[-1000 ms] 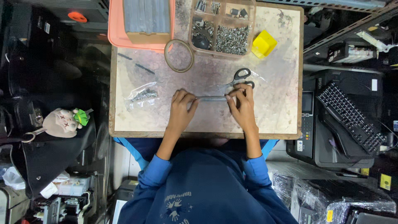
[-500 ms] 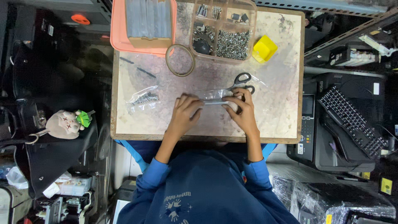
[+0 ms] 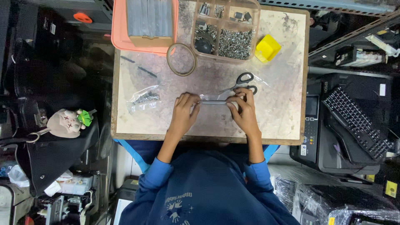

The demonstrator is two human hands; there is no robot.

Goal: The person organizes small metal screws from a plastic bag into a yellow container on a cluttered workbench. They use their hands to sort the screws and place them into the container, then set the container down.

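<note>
Where the worn table (image 3: 283, 125) fills the head view: a clear bag of screws (image 3: 142, 100) lying at its left, a salmon tray (image 3: 121, 33) with a box of grey strips at the top edge, a clear divided organiser (image 3: 227, 29) of screws beside it, a small yellow box (image 3: 267, 48) to its right, a tape ring (image 3: 182, 59) below the tray. Compared with half a second before, barely shifted: both hands at the same spot. Left hand (image 3: 183, 114) and right hand (image 3: 245, 112) pinched shut on opposite ends of a thin clear plastic bag (image 3: 213, 100), stretched flat between the fingertips, just below black-handled scissors (image 3: 241, 82).
</note>
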